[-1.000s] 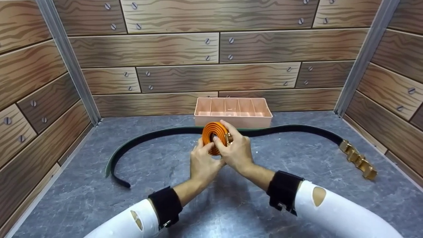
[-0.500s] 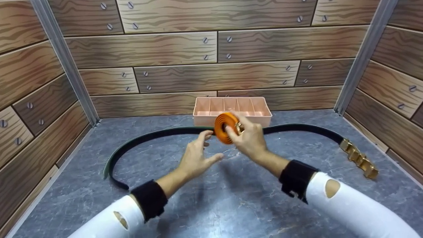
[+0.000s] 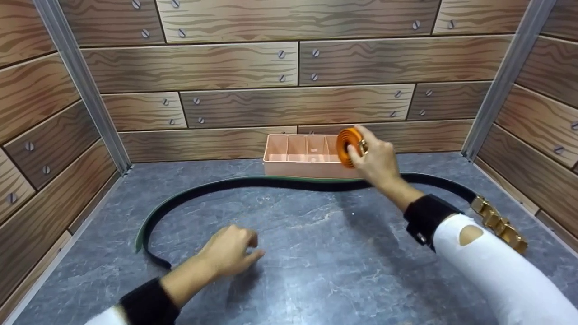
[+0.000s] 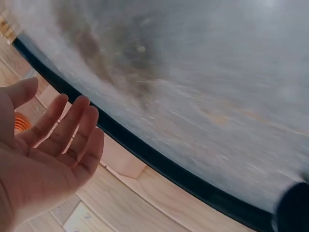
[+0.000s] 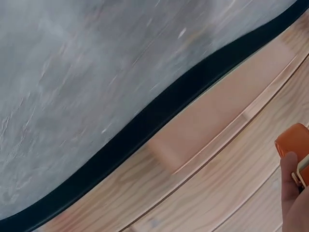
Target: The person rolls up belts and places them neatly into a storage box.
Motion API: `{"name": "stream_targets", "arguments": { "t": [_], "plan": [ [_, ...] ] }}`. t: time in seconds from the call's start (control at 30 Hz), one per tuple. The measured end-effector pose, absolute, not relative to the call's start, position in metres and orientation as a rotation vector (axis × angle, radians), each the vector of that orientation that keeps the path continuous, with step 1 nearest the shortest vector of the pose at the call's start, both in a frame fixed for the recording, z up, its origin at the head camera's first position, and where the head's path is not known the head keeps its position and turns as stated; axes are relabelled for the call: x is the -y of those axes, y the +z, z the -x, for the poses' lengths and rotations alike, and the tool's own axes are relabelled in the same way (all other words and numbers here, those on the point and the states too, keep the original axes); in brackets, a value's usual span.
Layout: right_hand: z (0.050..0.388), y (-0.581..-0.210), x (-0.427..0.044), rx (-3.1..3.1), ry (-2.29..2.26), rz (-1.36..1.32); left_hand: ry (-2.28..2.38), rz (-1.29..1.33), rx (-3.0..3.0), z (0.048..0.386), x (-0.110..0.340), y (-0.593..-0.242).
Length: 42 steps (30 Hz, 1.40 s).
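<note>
the flat orange strap rolled into a tight round coil (image 3: 343,155) is up in the air, in the person's right hand (image 3: 377,160). it shows against the right end of the pale pink plastic tray with upright dividers (image 3: 311,169); whether it is over the tray or in front of it, i can't tell from here. that hand pinches the roll, thumb against the near face, the other fingers over the top, close by the gold-coloured metal buckle (image 3: 362,146). the left hand (image 3: 228,250) holds nothing, fingers loosely bent, above the grey marbled tabletop (image 3: 293,289) and well apart from the coil.

i'd guess the roll is fairly light and the strap bendy with some spring, so its turns would likely slacken if the pinch eased. nothing about it strikes me as fragile. the buckle is probably the heaviest and slickest part, so i'd expect a pull to that side. best hold, to my mind, is across the rim with the buckle end pressed down, keeping the layers squeezed together; a push at the centre could telescope them sideways.
</note>
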State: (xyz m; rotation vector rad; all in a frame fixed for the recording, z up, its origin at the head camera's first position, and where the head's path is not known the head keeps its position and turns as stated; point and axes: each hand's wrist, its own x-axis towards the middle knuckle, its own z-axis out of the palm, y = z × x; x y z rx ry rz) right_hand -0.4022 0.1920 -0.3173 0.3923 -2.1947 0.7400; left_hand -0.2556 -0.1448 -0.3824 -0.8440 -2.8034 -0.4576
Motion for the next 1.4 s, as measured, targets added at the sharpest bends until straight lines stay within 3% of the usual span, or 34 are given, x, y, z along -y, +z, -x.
{"name": "stream_targets", "arguments": {
  "t": [0.23, 0.47, 0.93, 1.4],
  "plan": [
    [0.447, -0.318, -0.217, 2.286, 0.622, -0.225, -0.283, 0.927, 2.662, 0.218, 0.161, -0.385],
    [0.48, -0.329, -0.22, 2.432, 0.597, -0.047, -0.348, 0.985, 2.635, 0.202, 0.173, -0.385],
    [0.506, -0.371, -0.21, 2.575, 0.359, 0.053, -0.434, 1.15, 2.594, 0.206, 0.175, -0.397],
    [0.523, -0.36, -0.204, 2.918, 0.394, 0.016, -0.478, 1.199, 2.661, 0.217, 0.174, -0.393]
  ]
}}
